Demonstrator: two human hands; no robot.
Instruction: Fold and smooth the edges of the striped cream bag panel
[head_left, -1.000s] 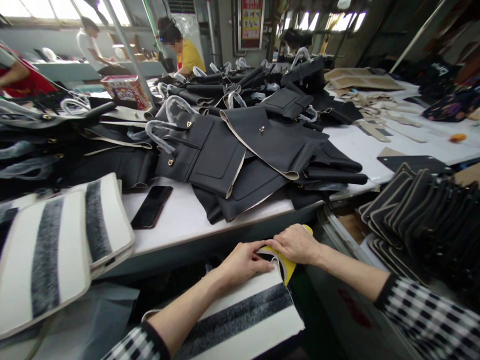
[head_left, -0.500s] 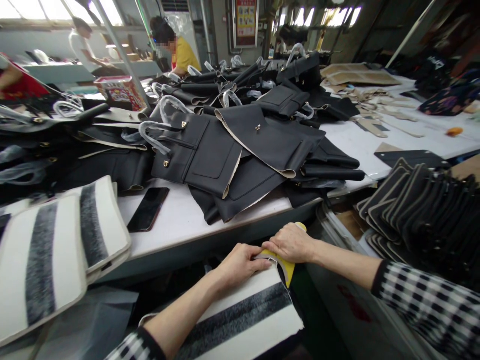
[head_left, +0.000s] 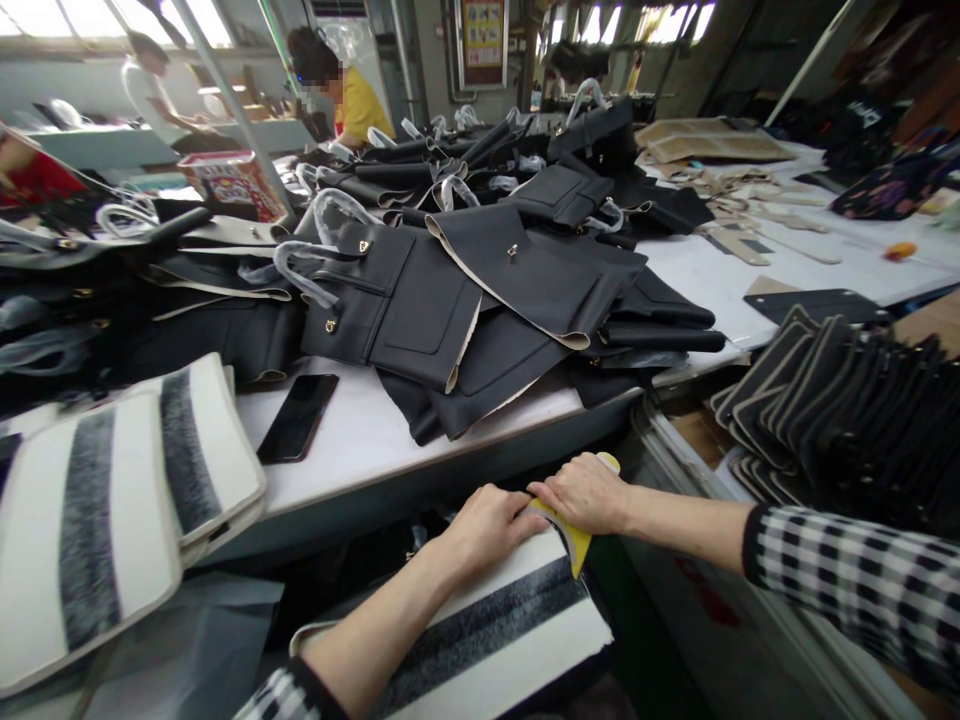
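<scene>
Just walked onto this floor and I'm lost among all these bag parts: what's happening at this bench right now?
A person in checked sleeves works at the near edge of the white table. Both hands press on the far end of a white panel with a dark stripe: the left hand lies flat on it, and the right hand holds down a yellow piece at its corner. Black bag pieces are heaped on the table, beside a phone and more striped panels.

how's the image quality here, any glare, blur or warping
Head view: windows at the top blow out white; wide-lens warping bends the table edge and stretches the striped panels at the left; left hand and right hand are sharp; far workers are soft.
</scene>
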